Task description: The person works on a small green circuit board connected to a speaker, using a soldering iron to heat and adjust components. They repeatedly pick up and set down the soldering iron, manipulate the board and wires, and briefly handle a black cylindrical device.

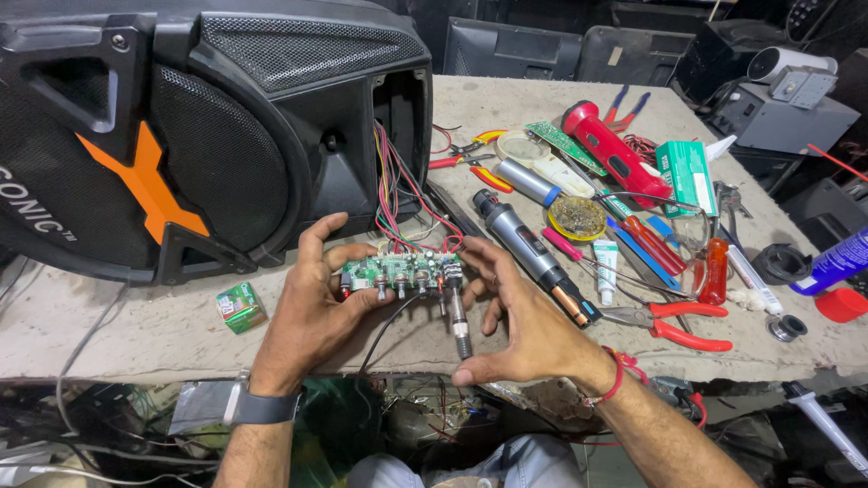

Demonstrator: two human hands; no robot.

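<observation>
Our left hand holds the small green circuit board by its edge, fingers closed. Our right hand pinches its other end. It looks light and breakable, tied by thin wires.

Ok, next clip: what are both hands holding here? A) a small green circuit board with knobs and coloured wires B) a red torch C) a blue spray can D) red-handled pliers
A: the left hand and right hand grip the green circuit board between them, its coloured wires running up into the black speaker cabinet.
</observation>
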